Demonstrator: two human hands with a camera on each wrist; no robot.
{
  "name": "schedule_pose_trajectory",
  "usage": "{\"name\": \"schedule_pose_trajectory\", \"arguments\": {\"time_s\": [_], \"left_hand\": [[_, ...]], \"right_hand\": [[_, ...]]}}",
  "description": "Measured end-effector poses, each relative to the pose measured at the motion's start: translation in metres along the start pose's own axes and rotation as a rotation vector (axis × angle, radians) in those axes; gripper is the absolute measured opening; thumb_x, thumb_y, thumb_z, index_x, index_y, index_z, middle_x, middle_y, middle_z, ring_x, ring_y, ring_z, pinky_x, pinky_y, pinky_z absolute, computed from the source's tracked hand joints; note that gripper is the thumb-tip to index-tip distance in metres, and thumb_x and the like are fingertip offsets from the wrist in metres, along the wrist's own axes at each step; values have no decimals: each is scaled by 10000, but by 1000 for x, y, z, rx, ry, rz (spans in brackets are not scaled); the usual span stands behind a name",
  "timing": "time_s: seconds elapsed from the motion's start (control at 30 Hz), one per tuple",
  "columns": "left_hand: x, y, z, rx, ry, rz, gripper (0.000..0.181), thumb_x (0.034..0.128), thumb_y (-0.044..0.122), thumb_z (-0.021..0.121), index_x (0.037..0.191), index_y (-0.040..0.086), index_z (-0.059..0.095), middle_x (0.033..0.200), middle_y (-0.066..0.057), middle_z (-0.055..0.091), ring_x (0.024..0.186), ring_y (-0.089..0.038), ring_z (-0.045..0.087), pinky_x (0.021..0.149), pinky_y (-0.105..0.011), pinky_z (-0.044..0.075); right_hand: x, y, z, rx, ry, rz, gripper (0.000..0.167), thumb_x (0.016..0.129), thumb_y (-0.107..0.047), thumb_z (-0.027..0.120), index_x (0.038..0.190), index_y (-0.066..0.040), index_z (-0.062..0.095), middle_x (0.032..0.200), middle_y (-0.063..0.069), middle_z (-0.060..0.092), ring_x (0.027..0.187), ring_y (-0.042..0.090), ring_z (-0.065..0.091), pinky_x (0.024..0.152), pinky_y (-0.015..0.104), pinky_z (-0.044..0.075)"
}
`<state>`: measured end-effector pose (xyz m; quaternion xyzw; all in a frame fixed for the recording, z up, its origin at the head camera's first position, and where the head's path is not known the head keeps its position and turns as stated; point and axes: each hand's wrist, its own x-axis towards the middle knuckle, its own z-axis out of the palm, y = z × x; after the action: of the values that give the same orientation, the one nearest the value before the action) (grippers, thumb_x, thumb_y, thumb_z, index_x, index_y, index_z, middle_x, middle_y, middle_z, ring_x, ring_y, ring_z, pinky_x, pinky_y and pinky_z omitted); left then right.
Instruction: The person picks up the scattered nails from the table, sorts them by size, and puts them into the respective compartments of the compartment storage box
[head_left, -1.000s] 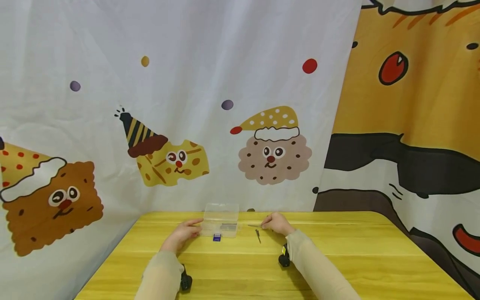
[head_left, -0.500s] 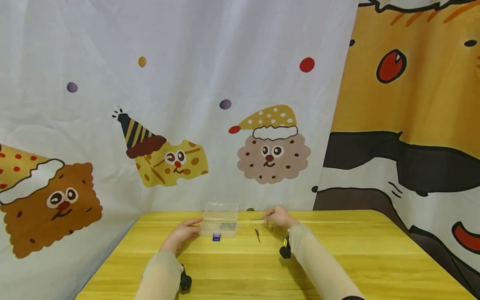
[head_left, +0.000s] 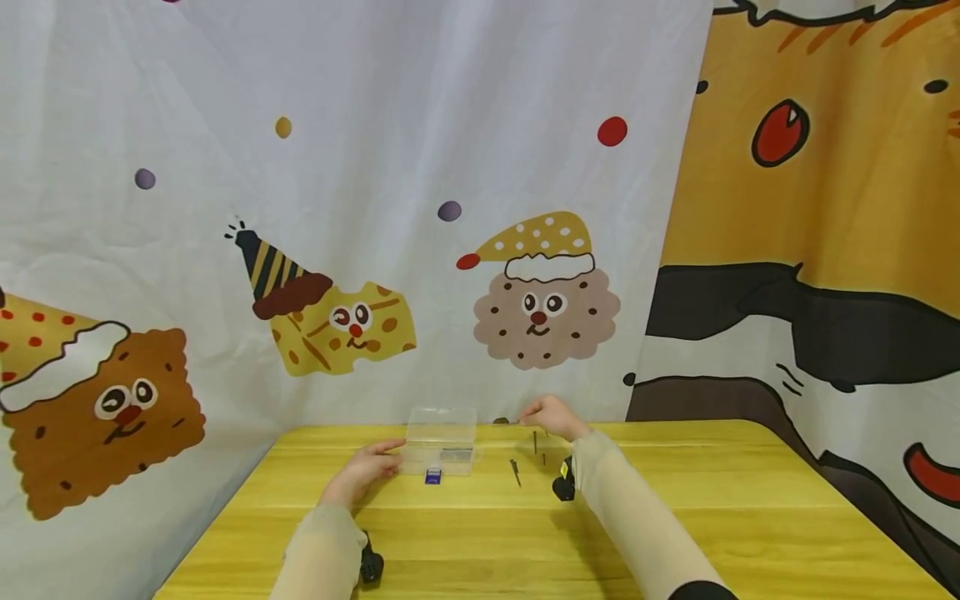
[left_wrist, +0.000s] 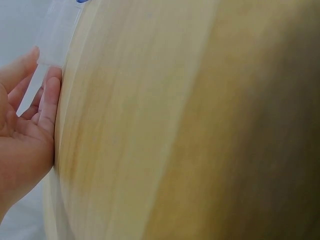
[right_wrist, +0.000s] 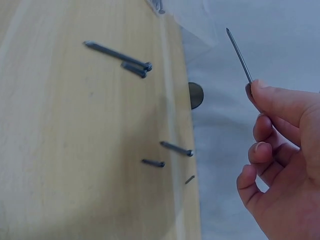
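My right hand (right_wrist: 290,145) pinches a thin steel nail (right_wrist: 239,55) between thumb and forefinger, its point standing free. In the head view that hand (head_left: 553,417) is raised over the table's back edge. A hinged clear plastic box (head_left: 442,442) lies with its lid up, and a dark strip shows inside. Against the box's left side rest the fingertips of my left hand (head_left: 367,472), fingers fairly straight; the left wrist view shows them at the end of the clear box (left_wrist: 57,35). On the wood lie a long nail (right_wrist: 117,55) and a shorter one (right_wrist: 134,69) side by side.
Closer to my right hand lie a medium nail (right_wrist: 176,148), a short nail (right_wrist: 152,163) and a tiny one (right_wrist: 190,179). A blue latch (head_left: 433,477) sits at the box's front. Behind the yellow wooden table (head_left: 450,533) hangs a printed curtain (head_left: 360,167).
My right hand has risen from the tabletop toward the back with the nail in its grip. Small nails it had covered now show below it. The left hand stays at the box.
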<state>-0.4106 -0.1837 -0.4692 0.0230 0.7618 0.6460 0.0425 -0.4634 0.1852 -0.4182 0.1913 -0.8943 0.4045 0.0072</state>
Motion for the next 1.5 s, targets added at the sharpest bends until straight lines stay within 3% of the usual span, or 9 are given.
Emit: {"name": "schedule_pose_trajectory", "arguments": {"time_s": [0.27,0.5,0.7,1.3,1.5], "left_hand": [[-1,-2,1,-1,-8,-13,449,925,5,605,1356,-77,508,1187,-224,586,828,-170,576,756,-284,507],[3,-4,0,-11,-20,-3,447,929,-1,598,1359,-77,504,1063,-156,607,790,-163,561,743,-285,500],[-3,2,2,12,-18,-1,436,937,-7,582,1357,-86,500,1128,-212,585,814,-188,569,765,-311,503],[1,-2,2,-16,-7,-5,440,935,-19,578,1362,-86,494,1119,-203,589,791,-167,565,760,-298,504],[-1,0,2,-20,-16,1,440,937,-26,569,1363,-95,485,1153,-223,579,783,-177,555,789,-337,509]], "right_hand": [[8,-13,5,7,-41,-13,173,915,-82,645,972,50,741,1005,117,708,937,227,635,844,422,518],[14,-27,17,42,-61,-20,188,920,-80,647,1019,56,733,1035,122,705,1000,278,632,886,455,505],[19,-27,30,43,-100,-37,181,911,-75,658,1008,59,733,1016,120,709,1004,278,630,898,461,497],[35,-32,68,-32,-133,-108,107,858,-87,707,898,-15,775,913,72,725,875,195,642,798,373,527],[37,-35,78,-50,-140,-94,81,841,-74,718,872,-21,771,906,75,723,868,203,642,780,363,534]]}}
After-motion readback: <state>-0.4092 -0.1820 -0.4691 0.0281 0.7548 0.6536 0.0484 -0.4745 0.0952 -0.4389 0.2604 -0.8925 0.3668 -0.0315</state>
